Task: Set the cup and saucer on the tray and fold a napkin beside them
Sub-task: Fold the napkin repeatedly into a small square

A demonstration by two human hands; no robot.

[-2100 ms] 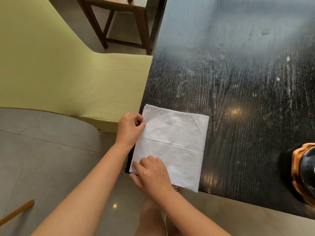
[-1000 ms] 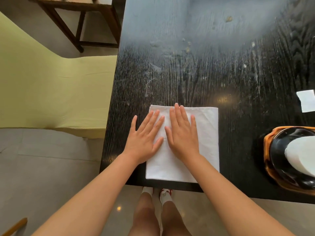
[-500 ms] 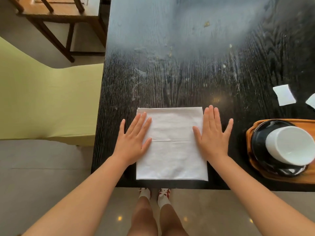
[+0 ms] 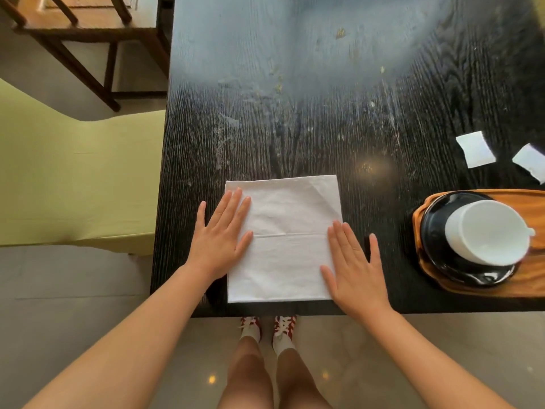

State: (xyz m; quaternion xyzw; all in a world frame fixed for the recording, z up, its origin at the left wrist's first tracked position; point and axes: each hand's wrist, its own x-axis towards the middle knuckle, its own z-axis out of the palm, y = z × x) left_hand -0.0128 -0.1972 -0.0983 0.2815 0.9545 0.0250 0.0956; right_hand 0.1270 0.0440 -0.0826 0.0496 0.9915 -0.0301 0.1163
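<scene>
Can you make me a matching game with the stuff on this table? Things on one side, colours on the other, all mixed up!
Things:
1. napkin
2. saucer
3. tray
4. cup

Colours or places:
A. orange-brown wood
B. white, under both hands
C. white, on the saucer
D. shiny black

Pairs: 1-B, 2-D, 3-A, 4-C

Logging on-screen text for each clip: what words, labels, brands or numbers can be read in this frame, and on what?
None readable.
White napkin: blank, only creases.
White cup, black saucer and wooden tray: no print or marks visible.
Two white paper scraps: blank on the sides shown.
Red and white shoes: any marking too small to read.
</scene>
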